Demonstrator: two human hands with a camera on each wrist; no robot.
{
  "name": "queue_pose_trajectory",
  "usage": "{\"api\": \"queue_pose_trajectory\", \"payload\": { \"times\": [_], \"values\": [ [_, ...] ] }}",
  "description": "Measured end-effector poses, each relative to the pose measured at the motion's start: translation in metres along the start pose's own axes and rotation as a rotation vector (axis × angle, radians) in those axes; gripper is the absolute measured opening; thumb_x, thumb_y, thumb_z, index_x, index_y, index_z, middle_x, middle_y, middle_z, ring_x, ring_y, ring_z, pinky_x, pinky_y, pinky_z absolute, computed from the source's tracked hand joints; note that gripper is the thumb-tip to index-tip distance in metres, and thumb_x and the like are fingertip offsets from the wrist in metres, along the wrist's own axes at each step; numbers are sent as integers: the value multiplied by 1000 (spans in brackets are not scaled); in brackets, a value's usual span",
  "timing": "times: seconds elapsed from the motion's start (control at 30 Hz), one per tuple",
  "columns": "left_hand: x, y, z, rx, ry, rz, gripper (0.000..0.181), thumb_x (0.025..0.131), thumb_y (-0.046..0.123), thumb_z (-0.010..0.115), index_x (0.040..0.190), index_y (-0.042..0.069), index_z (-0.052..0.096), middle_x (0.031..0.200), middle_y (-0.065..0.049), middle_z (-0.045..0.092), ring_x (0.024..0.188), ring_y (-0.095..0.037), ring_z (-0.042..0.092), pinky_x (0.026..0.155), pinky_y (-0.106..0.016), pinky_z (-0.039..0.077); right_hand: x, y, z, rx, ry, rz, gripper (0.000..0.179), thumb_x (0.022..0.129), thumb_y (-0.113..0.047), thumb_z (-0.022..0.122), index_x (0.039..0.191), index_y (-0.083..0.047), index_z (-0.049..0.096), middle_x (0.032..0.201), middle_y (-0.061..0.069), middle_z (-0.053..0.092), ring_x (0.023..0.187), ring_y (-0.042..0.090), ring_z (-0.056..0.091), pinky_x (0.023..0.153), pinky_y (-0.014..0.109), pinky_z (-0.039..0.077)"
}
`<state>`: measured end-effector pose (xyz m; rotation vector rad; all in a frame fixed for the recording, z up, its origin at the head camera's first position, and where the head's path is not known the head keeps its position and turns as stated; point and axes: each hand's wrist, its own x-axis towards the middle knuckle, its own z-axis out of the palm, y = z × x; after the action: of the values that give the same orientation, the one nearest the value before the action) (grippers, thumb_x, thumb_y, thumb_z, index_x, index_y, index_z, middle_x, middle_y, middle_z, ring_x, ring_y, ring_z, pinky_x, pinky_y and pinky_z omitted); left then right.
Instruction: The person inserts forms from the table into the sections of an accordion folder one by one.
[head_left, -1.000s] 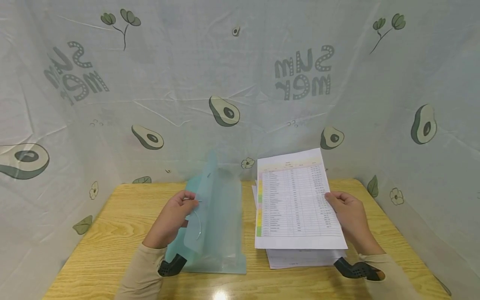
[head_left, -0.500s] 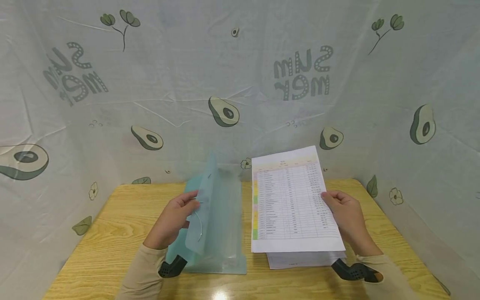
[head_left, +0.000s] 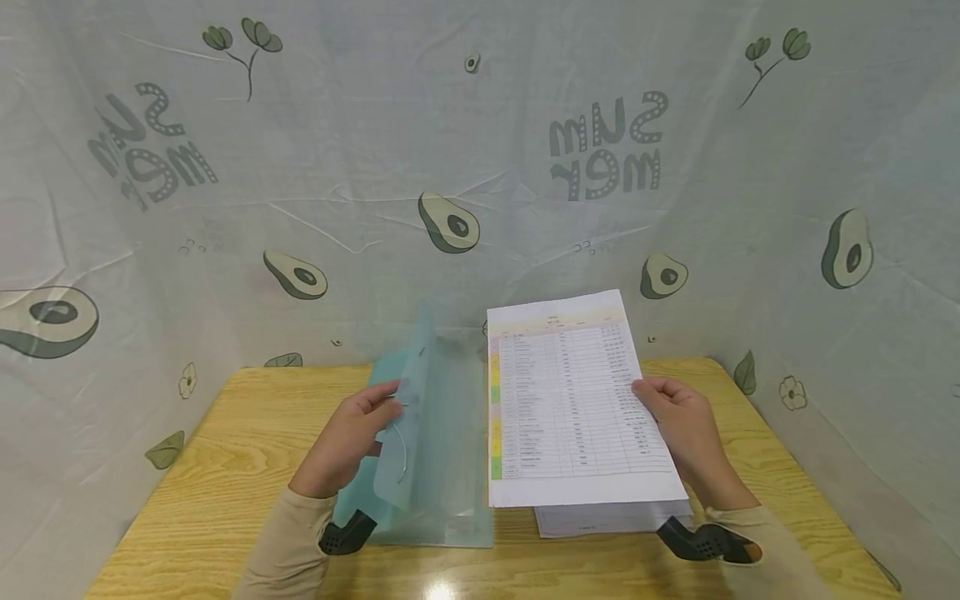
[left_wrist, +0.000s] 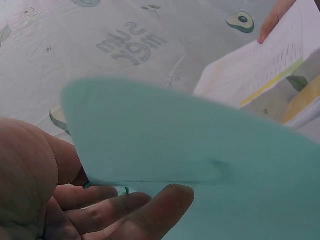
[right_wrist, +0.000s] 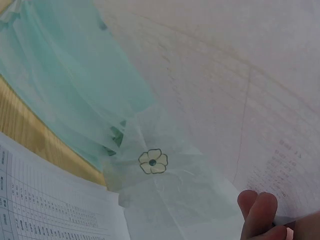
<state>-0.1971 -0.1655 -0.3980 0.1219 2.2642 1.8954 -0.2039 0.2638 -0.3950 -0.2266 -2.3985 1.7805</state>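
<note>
A translucent teal plastic folder (head_left: 457,433) lies on the table with its front flap (head_left: 411,417) raised. My left hand (head_left: 348,433) pinches that flap at its outer edge, beside a thin elastic cord. In the left wrist view the flap (left_wrist: 150,130) spreads across the fingers. My right hand (head_left: 686,425) grips the right edge of a printed sheet (head_left: 570,400) with a table and a coloured left column. The sheet is held up, slanted, and its left edge overlaps the folder's right edge in the head view. Beneath it a paper stack (head_left: 607,521) is partly hidden.
The wooden table (head_left: 247,442) has a white cloth (head_left: 480,125) with avocado prints hanging behind it and along both sides. In the right wrist view, more printed paper (right_wrist: 60,200) lies below the raised sheet.
My right hand has moved left with the printed sheet, away from over the stack and toward the folder. The left hand keeps holding the flap up, shifted only slightly right.
</note>
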Motion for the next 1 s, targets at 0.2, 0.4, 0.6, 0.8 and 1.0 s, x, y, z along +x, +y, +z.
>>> {"api": "queue_pose_trajectory", "payload": {
  "times": [0.2, 0.4, 0.6, 0.8, 1.0],
  "values": [
    [0, 0, 1, 0, -9, 5, 53, 108, 20, 52, 157, 4, 40, 150, -23, 51, 131, -34, 52, 81, -40, 54, 1, 0, 7, -5, -12, 8, 47, 106, -35, 59, 131, 5, 62, 105, 11, 72, 76, 14, 72, 63, 30, 60],
    [-1, -1, 1, -2, -16, 10, 53, 108, 20, 52, 158, 3, 39, 152, -24, 49, 133, -36, 50, 82, -42, 55, 1, -3, 16, -16, -21, 26, 48, 105, -37, 60, 131, 4, 63, 112, 17, 70, 77, 15, 71, 65, 29, 59],
    [-2, 0, 2, -2, -19, 10, 53, 108, 19, 52, 158, 4, 40, 149, -23, 51, 131, -34, 52, 83, -42, 54, 1, -4, 23, -8, -34, 14, 48, 106, -37, 59, 132, 3, 62, 116, 22, 67, 78, 17, 71, 66, 30, 60],
    [-2, 1, 2, -5, -17, 10, 53, 108, 19, 52, 157, 4, 40, 148, -22, 53, 129, -33, 52, 82, -41, 54, 1, -5, 28, 3, -36, 6, 45, 106, -35, 60, 128, 3, 64, 113, 19, 69, 77, 17, 72, 65, 30, 60],
    [1, 0, 4, 7, 5, 0, 51, 108, 18, 53, 156, 7, 44, 147, -20, 55, 130, -33, 53, 84, -44, 55, 1, -6, 32, 4, -43, -6, 42, 106, -33, 60, 125, 4, 65, 109, 19, 69, 77, 17, 72, 65, 30, 60]
  ]
}}
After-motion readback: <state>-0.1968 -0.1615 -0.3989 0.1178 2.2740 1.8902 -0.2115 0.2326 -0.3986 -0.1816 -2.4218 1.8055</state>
